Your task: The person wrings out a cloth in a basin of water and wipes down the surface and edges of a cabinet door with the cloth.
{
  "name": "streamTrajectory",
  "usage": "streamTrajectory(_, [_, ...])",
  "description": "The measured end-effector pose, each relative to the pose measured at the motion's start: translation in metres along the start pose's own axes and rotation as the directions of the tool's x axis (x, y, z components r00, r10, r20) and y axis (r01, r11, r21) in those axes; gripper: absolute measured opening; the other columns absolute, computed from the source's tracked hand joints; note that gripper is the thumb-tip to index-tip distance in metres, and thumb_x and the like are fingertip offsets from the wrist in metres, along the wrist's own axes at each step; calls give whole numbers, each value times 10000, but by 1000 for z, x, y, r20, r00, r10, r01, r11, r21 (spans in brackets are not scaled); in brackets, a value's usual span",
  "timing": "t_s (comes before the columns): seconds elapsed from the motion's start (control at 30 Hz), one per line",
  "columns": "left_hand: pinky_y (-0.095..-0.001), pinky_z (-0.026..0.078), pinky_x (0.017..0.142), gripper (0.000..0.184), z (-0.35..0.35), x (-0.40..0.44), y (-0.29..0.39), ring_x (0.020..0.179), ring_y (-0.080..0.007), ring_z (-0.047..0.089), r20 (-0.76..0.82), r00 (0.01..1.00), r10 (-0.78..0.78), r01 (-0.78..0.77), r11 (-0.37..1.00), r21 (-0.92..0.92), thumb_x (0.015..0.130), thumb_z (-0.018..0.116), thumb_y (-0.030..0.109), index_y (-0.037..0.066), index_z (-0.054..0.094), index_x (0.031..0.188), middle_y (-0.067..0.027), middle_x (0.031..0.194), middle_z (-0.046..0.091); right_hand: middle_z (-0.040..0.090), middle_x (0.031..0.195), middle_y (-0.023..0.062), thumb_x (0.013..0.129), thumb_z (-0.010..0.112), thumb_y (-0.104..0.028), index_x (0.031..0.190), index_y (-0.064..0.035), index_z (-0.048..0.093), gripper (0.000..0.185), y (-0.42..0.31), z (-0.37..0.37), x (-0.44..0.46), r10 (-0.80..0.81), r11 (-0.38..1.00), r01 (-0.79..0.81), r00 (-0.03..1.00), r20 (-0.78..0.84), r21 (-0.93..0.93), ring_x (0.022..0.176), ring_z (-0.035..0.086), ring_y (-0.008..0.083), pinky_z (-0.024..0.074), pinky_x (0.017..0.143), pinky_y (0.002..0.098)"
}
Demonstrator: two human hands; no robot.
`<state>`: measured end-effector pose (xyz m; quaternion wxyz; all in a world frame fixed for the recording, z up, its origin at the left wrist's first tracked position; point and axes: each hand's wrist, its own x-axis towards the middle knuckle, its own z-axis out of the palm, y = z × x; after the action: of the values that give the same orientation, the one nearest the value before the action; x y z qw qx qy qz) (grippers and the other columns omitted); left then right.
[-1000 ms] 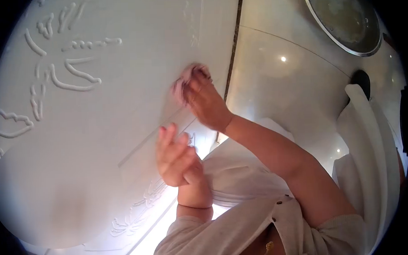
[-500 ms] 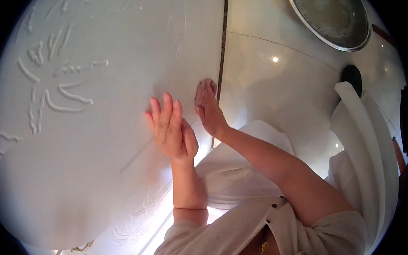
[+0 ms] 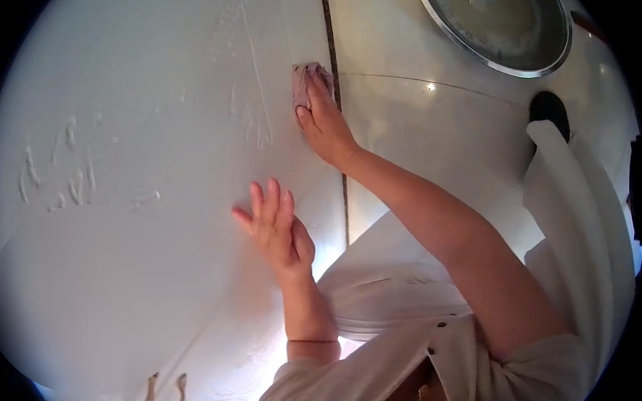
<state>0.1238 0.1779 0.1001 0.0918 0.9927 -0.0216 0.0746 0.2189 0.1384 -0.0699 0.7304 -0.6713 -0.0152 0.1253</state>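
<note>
My right hand (image 3: pixel 327 129) presses a folded pinkish cloth (image 3: pixel 308 81) against the lower edge of a white panel (image 3: pixel 192 141) that bears raised relief patterns. The cloth lies beside the dark strip between panel and floor. My left hand (image 3: pixel 276 227) is held up in front of the panel, below and left of the right hand in view, with its fingers spread and nothing in it. Whether its fingers touch the panel I cannot tell.
A metal basin (image 3: pixel 499 24) of cloudy liquid stands on the glossy tiled floor (image 3: pixel 418 133) at the upper right. My dark shoe (image 3: pixel 548 115) is near it. Gold-coloured handles (image 3: pixel 151 397) show at the bottom left.
The right hand has moved up in view along the panel's edge with the cloth. My left hand stays raised, its fingers now more spread. The view has shifted, with the basin further left.
</note>
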Motion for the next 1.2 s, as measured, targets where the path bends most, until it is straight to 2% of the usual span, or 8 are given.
streamTrajectory(0.17, [-558, 56, 1159, 367, 10, -6, -7, 1257, -364, 519, -107, 965, 239, -222, 963, 151, 858, 458, -93, 70, 683, 1097, -148, 1228, 640, 269, 1497, 243, 964, 474, -200, 1408, 38, 320, 527, -7, -12, 1, 39, 999, -39, 999, 10, 25, 1382, 274, 402, 291, 1128, 430])
streamTrajectory(0.23, [-567, 57, 1158, 327, 16, -2, -13, 1230, -361, 545, -89, 961, 263, -248, 957, 152, 860, 479, -75, 77, 690, 1057, -131, 1177, 669, 236, 1534, 198, 971, 474, -157, 1449, 11, 284, 542, -14, -26, 4, 120, 990, -132, 976, 179, 56, 1426, 228, 336, 224, 1159, 376])
streamTrajectory(0.33, [-562, 31, 1164, 283, 22, -8, -15, 1215, -346, 559, -80, 947, 312, -275, 914, 299, 855, 517, -13, 139, 694, 1014, -86, 1172, 676, 257, 1524, 195, 967, 485, -162, 1438, -7, 321, 521, -14, -31, 1, 81, 986, -102, 984, 158, 135, 1416, 245, 338, 261, 1144, 376])
streamTrajectory(0.63, [-587, -36, 1152, 341, 16, -1, 1, 1194, -384, 566, 37, 963, 268, -241, 787, 567, 778, 460, -12, 90, 670, 1027, -99, 1107, 698, 323, 1494, 162, 933, 503, -78, 1412, -42, 391, 493, -26, -48, 2, 113, 956, -139, 987, 113, 258, 1390, 304, 325, 313, 1117, 402])
streamTrajectory(0.9, [-615, -86, 1133, 349, 5, -1, 23, 1230, -410, 527, 125, 973, 192, -228, 770, 596, 778, 460, -30, 97, 637, 1051, -91, 1165, 671, 382, 1464, 177, 963, 463, -36, 1435, -10, 340, 488, -7, -80, 7, 272, 858, -289, 957, 101, 425, 1333, 416, 273, 346, 1075, 333])
streamTrajectory(0.97, [-625, -96, 1128, 331, 9, 3, 9, 1234, -414, 521, 133, 973, 187, -229, 792, 566, 774, 478, -23, 104, 632, 1039, -82, 1166, 668, 416, 1437, 162, 977, 451, -40, 1444, -5, 319, 486, 7, -69, 13, 216, 915, -218, 975, 43, 339, 1275, 463, 242, 381, 1040, 325])
streamTrajectory(1.07, [-637, -102, 1121, 324, 9, 5, 10, 1232, -409, 523, 135, 972, 194, -236, 823, 516, 772, 488, -9, 102, 629, 1042, -79, 1148, 673, 420, 1418, 235, 960, 480, -142, 1375, 18, 392, 454, 19, -67, 12, 290, 854, -270, 957, 25, 445, 1344, 374, 383, 328, 1103, 416])
streamTrajectory(1.2, [-647, -107, 1115, 317, 5, 2, 16, 1227, -402, 528, 213, 973, 86, -189, 828, 528, 789, 488, 19, 106, 629, 1061, -75, 1131, 678, 544, 1260, 194, 974, 481, -154, 1315, -17, 467, 367, 18, -78, 24, 344, 761, -323, 936, 72, 562, 1167, 532, 303, 422, 983, 368])
